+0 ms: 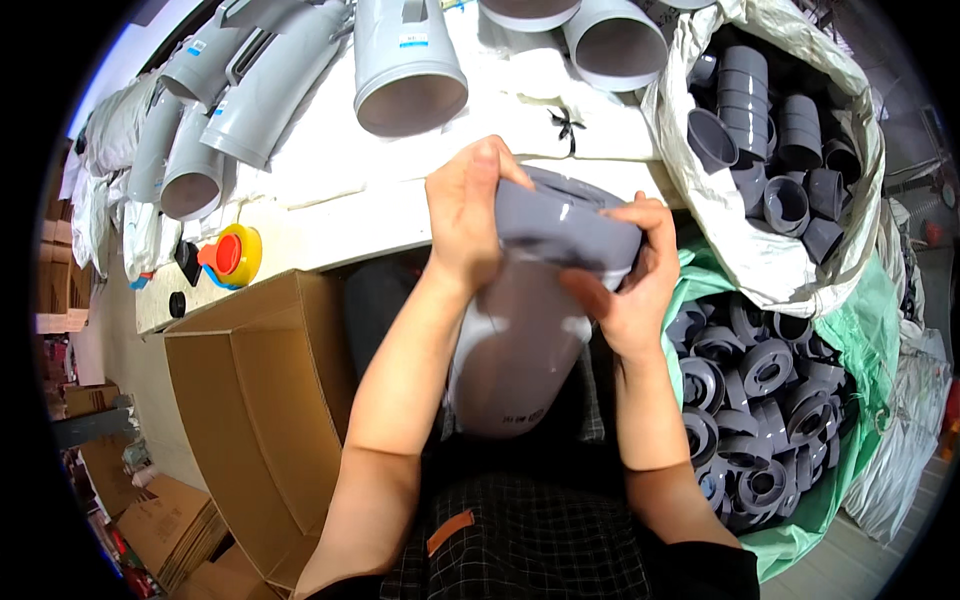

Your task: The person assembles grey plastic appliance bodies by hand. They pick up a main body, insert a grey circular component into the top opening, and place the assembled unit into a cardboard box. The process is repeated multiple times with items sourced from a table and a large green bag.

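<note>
- The fingers [480,165] of the left hand [462,215] were closed over the top left edge of a grey pipe fitting [560,225], thumb side pressed against it.
- The right hand [630,280] gripped the same fitting from the right, its fingers curled over the rim and the thumb laid across the front.
- The fitting sat on the upper end of a wide grey pipe [515,350], which stood between the two forearms, in front of the person's chest and above a dark checked apron [520,540].
- Just behind the hands ran a white table [340,215] carrying several large grey pipes [405,65] lying with their open ends toward the person.
- A red and yellow tape dispenser [230,255] lay on the table's left part.
- An open cardboard box [250,400] stood to the left of the left forearm.
- To the right, a white sack [770,260] held dark grey fittings, and a green sack [850,320] below it held many more small grey fittings [760,370].
</note>
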`<state>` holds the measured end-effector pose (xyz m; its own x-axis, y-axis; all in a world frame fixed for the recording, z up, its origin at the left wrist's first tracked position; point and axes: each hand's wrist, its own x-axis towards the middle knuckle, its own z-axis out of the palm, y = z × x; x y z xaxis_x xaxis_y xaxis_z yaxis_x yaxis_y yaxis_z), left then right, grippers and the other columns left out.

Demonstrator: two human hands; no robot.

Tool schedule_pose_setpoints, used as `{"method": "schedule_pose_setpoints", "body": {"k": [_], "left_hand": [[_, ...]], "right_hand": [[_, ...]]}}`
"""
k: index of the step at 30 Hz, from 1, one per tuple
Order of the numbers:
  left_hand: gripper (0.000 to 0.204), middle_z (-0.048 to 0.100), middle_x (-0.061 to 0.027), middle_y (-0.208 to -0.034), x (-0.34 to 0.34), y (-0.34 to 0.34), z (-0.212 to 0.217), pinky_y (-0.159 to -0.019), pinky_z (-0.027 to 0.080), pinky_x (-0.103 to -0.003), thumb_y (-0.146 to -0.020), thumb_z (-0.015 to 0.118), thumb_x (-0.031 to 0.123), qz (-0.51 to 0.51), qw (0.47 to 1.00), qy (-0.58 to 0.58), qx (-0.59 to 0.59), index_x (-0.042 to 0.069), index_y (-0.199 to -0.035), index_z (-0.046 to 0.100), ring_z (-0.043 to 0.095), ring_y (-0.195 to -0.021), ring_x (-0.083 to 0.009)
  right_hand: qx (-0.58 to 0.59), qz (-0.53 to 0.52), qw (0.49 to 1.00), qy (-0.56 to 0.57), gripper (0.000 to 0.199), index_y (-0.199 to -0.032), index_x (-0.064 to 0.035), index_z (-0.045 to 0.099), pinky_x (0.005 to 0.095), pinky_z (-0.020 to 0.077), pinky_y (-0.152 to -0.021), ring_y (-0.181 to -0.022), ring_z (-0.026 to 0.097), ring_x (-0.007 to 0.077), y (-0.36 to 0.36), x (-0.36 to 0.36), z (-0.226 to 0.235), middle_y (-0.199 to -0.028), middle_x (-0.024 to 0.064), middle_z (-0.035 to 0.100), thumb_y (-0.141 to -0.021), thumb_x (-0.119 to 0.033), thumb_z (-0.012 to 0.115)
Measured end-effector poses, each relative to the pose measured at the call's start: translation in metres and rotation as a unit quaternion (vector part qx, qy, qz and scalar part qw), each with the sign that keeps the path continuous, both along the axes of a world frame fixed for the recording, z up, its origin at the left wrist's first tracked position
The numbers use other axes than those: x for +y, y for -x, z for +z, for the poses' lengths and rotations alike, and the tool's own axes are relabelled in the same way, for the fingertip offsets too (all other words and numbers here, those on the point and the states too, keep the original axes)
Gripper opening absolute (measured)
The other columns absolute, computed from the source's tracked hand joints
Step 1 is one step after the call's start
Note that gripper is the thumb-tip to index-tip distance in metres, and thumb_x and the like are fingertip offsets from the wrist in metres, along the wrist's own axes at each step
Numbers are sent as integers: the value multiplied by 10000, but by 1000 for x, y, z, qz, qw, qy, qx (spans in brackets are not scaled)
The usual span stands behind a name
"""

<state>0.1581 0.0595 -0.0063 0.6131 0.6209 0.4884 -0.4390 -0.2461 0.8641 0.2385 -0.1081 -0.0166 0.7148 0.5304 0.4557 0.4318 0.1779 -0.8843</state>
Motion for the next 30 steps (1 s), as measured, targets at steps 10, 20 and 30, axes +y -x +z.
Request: {"method": "schedule_pose_setpoints", "body": {"k": [10,20,30], "left_hand": [[515,608,-93,-792,-5,-1,-3,-776,419,-283,-1084,405,336,49,995,-72,39,-35,-838,663,542,-790,-179],[320,712,-104,-983,-42,91,56,-816,566,-327,-1006,586,301,-69,926,-60,366,23,-944,731,683,-859,-198],[162,663,-118,-857,189,-5,-125,-785,504,-392,-893,759,154,235,867,-159,409,8,-841,713,619,-823,-332]], "right_hand": [[31,36,996,-82,568,-1085,-37,591,456,288,-1182,-1053,554,218,-21,-14,-24,-1031,63,610,-628,-217,877],[387,354,705,-477,454,-647,-173,507,464,159,-1267,-911,561,126,-86,-64,-103,-668,-54,609,-957,-445,697],[529,388,662,-361,316,-892,-136,525,433,410,-1041,-877,557,107,-99,8,-73,-740,-39,534,-956,-388,706]]}}
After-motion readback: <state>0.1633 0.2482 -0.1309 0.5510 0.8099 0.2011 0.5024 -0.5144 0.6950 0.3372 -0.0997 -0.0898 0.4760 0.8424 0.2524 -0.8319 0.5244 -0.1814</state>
